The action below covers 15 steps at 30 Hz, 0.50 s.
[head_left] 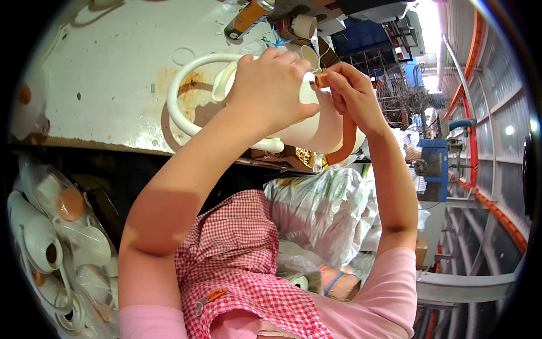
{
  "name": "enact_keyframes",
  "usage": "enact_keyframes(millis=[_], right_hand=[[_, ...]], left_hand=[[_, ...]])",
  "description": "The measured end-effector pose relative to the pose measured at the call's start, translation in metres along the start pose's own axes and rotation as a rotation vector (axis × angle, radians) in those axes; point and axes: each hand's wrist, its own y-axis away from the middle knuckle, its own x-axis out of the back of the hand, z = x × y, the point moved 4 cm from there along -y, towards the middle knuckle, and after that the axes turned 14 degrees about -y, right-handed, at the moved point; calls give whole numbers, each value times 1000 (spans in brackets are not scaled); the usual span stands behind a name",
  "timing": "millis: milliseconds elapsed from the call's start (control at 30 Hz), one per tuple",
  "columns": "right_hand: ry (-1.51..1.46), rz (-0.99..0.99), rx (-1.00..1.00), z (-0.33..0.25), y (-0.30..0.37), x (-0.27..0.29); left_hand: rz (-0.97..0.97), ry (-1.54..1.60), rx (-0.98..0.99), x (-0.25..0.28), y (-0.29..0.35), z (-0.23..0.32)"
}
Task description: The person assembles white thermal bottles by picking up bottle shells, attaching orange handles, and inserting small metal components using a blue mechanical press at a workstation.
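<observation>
A white plastic watering can (302,135) lies tilted at the table's front edge, its long curved white spout (174,107) looping out to the left. My left hand (268,90) is wrapped over the can, thumb toward its right side. A brown curved handle (348,138) runs down the can's right side. My right hand (355,96) pinches the upper end of this handle, holding it against the can near a small dark fitting. What lies under my left palm is hidden.
The white table (113,85) has rust-coloured stains and carries an orange spray can (247,20) at the back. Small gold-coloured fasteners (305,156) sit below the can. Bagged white cans (51,248) lie lower left; a silvery sack (324,214) stands below. Fans (420,166) stand at right.
</observation>
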Motion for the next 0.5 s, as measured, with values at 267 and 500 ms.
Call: enact_keyframes(millis=[267,500], right_hand=[[130,-24,78,2,2,-7],[260,-2,95,-12,-1,-9]], left_hand=[[-103,-10,43,-6,4,-4],[-178,12,41,-2,-1,-3]])
